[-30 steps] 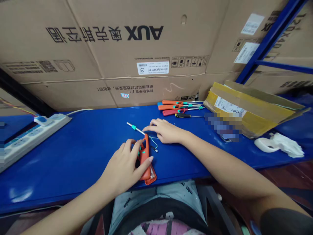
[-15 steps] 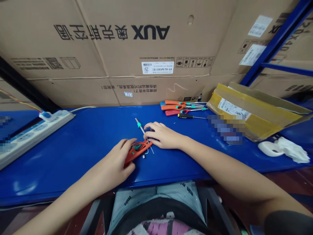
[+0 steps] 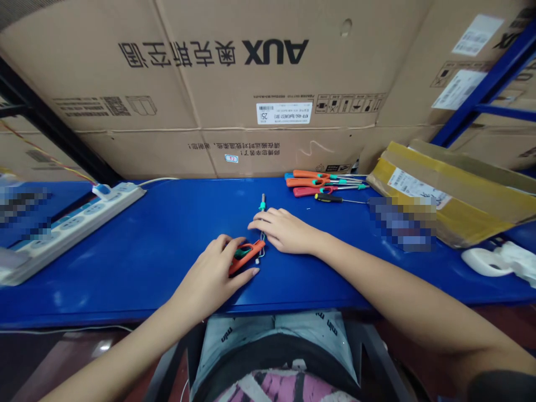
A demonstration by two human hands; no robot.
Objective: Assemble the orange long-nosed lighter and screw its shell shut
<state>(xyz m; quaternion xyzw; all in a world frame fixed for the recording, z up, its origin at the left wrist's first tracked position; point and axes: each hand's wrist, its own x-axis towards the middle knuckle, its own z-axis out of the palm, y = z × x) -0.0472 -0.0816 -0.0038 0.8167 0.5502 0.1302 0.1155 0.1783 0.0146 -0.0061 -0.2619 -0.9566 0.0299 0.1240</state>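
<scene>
An orange lighter handle (image 3: 251,257) with its inside showing and a green part in it lies on the blue table (image 3: 167,234). My left hand (image 3: 211,265) has its fingers curled over the handle's back end, the thumb stretched along the near side. A slim metal lighter tube (image 3: 263,199) with a green collar points away from me. My right hand (image 3: 288,231) is closed over the tube's lower part, at the handle's front; its fingertips partly hide the contact. A thin wire with a small white end piece (image 3: 257,261) lies beside the handle's tip.
Several orange and red lighters (image 3: 314,182) lie at the back, beside a yellow-black screwdriver (image 3: 329,197). An open, yellow-taped carton (image 3: 419,190) and a white tape roll (image 3: 486,262) are on the right. A power strip (image 3: 79,229) stands left. Large cardboard boxes (image 3: 226,111) line the back.
The view has turned, so the scene sits further right. The metal tube has swung from slanting left to nearly straight away from me. My left thumb has stretched out along the handle.
</scene>
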